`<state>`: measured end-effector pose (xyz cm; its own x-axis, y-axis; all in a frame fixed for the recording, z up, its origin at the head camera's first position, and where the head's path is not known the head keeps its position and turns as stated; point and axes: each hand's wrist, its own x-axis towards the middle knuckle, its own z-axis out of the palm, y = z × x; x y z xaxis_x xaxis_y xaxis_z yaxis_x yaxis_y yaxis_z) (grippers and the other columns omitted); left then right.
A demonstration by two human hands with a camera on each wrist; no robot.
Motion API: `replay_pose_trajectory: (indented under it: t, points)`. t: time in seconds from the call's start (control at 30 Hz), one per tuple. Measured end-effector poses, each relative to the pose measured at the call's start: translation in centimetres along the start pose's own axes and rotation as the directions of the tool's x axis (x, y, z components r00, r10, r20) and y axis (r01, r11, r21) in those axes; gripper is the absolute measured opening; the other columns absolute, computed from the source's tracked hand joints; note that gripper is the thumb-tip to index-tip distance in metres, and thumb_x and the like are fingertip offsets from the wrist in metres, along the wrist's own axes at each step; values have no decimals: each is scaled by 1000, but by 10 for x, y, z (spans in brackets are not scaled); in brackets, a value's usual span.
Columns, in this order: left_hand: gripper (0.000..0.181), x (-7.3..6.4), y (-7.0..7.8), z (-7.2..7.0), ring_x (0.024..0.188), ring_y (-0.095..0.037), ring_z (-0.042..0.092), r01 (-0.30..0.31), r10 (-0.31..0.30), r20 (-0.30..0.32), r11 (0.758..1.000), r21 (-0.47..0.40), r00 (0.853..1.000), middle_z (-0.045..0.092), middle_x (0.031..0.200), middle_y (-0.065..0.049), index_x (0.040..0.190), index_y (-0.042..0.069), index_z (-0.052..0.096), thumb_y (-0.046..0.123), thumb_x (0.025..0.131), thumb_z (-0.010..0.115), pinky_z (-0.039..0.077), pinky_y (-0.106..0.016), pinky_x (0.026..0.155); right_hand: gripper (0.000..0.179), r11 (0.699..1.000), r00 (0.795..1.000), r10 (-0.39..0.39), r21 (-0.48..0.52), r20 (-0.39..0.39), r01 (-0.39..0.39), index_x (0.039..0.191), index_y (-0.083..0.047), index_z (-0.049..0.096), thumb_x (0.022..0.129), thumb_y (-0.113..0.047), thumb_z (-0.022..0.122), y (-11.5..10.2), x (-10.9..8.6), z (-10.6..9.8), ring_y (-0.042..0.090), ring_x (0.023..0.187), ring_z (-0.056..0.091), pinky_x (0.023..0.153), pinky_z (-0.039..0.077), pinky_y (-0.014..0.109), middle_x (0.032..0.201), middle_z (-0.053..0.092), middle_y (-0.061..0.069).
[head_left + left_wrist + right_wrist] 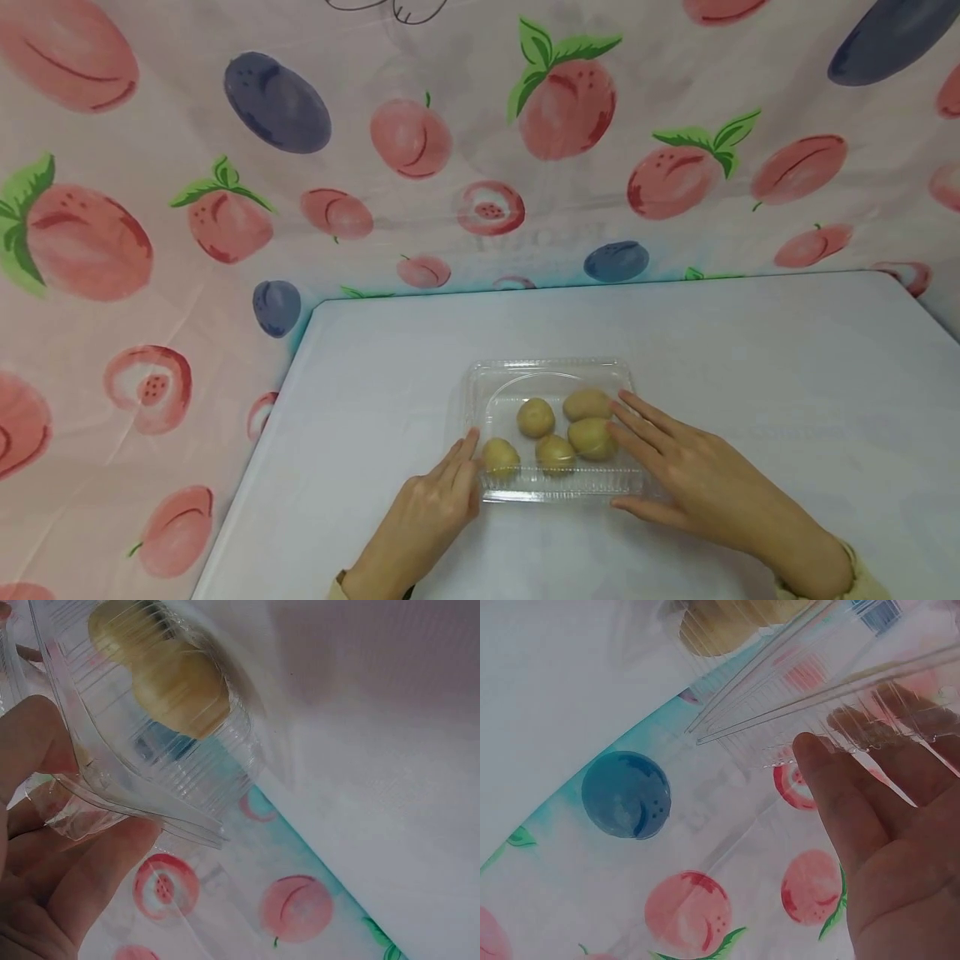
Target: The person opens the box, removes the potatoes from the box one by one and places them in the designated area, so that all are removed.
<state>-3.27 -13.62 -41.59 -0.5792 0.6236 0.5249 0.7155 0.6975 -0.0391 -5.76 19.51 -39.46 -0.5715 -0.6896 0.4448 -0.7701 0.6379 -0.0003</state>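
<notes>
Plastic container [562,483] shows five potatoes [536,417] in head view, fewer from wrists.

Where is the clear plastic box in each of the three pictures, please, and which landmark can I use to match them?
Head: the clear plastic box is below and slightly right of centre, between the left hand and the right hand.
Left wrist: upper left, cut off by the top edge.
Right wrist: upper right, also cut off at the top.
Shared landmark: the fruit-print cloth shows in all three.
</notes>
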Motion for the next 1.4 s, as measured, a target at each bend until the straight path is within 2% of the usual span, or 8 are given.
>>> replay_pose_trajectory:
  t: [0.07, 0.13, 0.37, 0.5, 0.6, 0.9, 1.2, 1.4]
  points:
    - [8, 0, 0, -1, 104, -31, 71, 0, 0, 13, 1000, -9, 1000, 64, 123, -29, 81, 2, 53, -4, 81, 58, 59, -20, 56, 76, 1000, 1000, -2, -2, -1, 2, 126, 0, 65, 93, -67, 52, 1, 0, 1, 32, 130, 53, 83, 61, 44, 140, 58, 16]
    - [18, 1, -1, -2, 104, -30, 71, 1, -1, 18, 1000, -9, 1000, 64, 124, -29, 83, 1, 54, -7, 72, 66, 58, -20, 56, 76, 1000, 1000, -5, -2, -1, 5, 126, 1, 65, 93, -66, 53, 1, 0, 1, 32, 130, 53, 83, 61, 43, 140, 58, 16]
    - [41, 10, -2, -8, 100, -26, 72, 8, -9, -26, 1000, -6, 1000, 69, 118, -23, 95, -2, 60, -2, 65, 88, 61, -23, 63, 75, 1000, 1000, -14, 2, 11, 14, 128, 0, 63, 89, -63, 63, 4, -1, 3, 32, 130, 53, 80, 62, 40, 142, 55, 19]
    - [22, 13, -5, -8, 99, -24, 73, 20, -21, -27, 999, -30, 999, 71, 114, -20, 94, -2, 59, -9, 74, 67, 60, -20, 63, 74, 1000, 1000, -16, -7, 8, 16, 128, 1, 63, 93, -64, 56, 5, -2, 4, 31, 131, 53, 80, 62, 40, 142, 55, 19]
    - [27, 14, -8, -6, 96, -21, 73, 36, -38, -34, 998, -57, 999, 73, 108, -16, 100, -5, 61, -9, 73, 60, 57, -15, 59, 76, 1000, 1000, -15, -7, 3, 15, 128, 1, 63, 96, -66, 45, 6, -2, 3, 31, 131, 52, 80, 62, 40, 143, 54, 19]
    - [57, 12, -14, -5, 79, -13, 74, 59, -66, -64, 992, -110, 996, 76, 97, -9, 119, -10, 59, -10, 65, 76, 56, -12, 60, 75, 1000, 1000, -13, 27, -29, 14, 133, -1, 60, 96, -65, 46, 7, 0, -1, 29, 132, 52, 79, 61, 42, 143, 55, 16]
    - [48, 14, -18, -11, 86, -15, 74, 33, -43, -78, 992, -123, 996, 73, 110, -11, 115, -5, 61, -5, 69, 74, 59, -16, 64, 75, 1000, 1000, -2, 26, -4, 3, 136, -3, 58, 94, -65, 52, 9, 1, -7, 27, 132, 52, 76, 62, 40, 143, 56, 14]
    - [36, 15, -19, -16, 87, -19, 74, 14, -31, -116, 989, -148, 993, 69, 121, -17, 104, 1, 66, -4, 69, 73, 57, -15, 60, 73, 999, 998, -22, 47, -53, 24, 137, -5, 57, 94, -64, 53, 13, 4, -11, 28, 129, 54, 77, 62, 42, 142, 57, 11]
